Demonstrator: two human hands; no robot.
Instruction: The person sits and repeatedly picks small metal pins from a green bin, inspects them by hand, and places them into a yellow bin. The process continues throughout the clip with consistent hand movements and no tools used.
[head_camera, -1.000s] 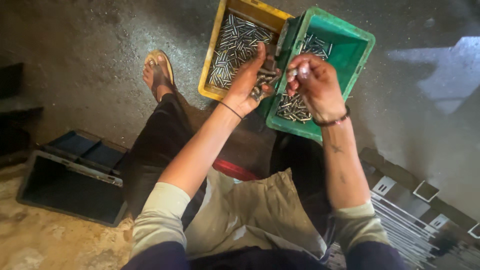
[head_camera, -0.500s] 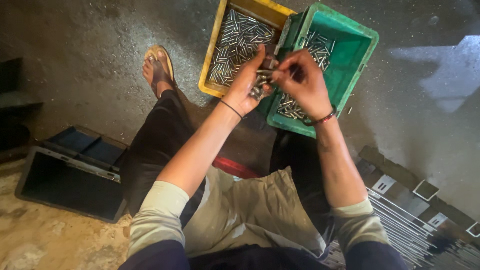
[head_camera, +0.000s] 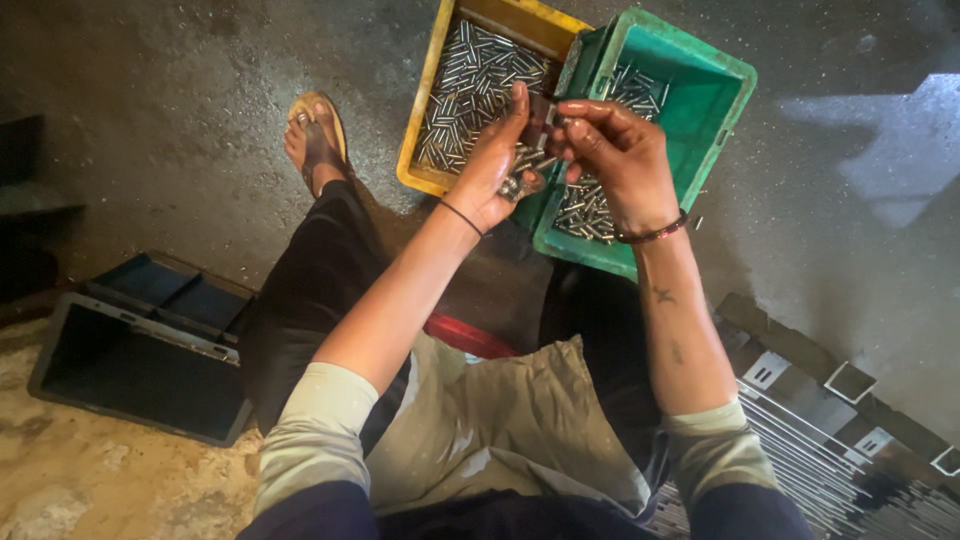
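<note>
Cupping a handful of small metal pins (head_camera: 522, 178), the left hand (head_camera: 495, 160) is meeting the right hand (head_camera: 615, 160), whose grip is pinching one pin above the green crate (head_camera: 700, 100), the yellow crate (head_camera: 420, 150) lying just left.

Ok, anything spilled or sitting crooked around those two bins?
The green bin sits tilted, its near edge overlapping the yellow bin. A few small metal pieces lie loose on the floor beside it. Nothing else stands out.
</note>
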